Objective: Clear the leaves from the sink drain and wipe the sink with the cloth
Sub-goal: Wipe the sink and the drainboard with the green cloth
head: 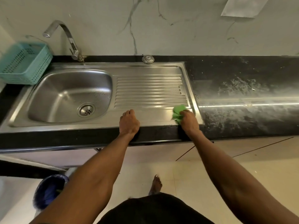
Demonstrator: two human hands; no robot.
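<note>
One green cloth (pixel 178 113) is bunched under the right hand (pixel 189 121), whose fingers curl round it and press it to the front right corner of the sink's drainboard (pixel 148 90), just inside the raised rim; that hold suits scrubbing the flat strip ahead of the ridges. Left hand (pixel 129 122) rests knuckles-down on the front edge of the steel, fingers curled under and holding nothing visible (probably bracing the body while the other arm works). Sink drain (pixel 86 110) in the basin (pixel 69 96) shows bare perforated metal, no leaves visible, so the clearing step appears done and wiping is in hand. A domed strainer cap (pixel 148 59) sits on the black ledge behind the drainboard, likely lifted out for access. Beyond: the tap (pixel 64 36), a teal basket (pixel 24 63), and the smeared black countertop (pixel 242 94). No brand, label or writing is legible anywhere.
</note>
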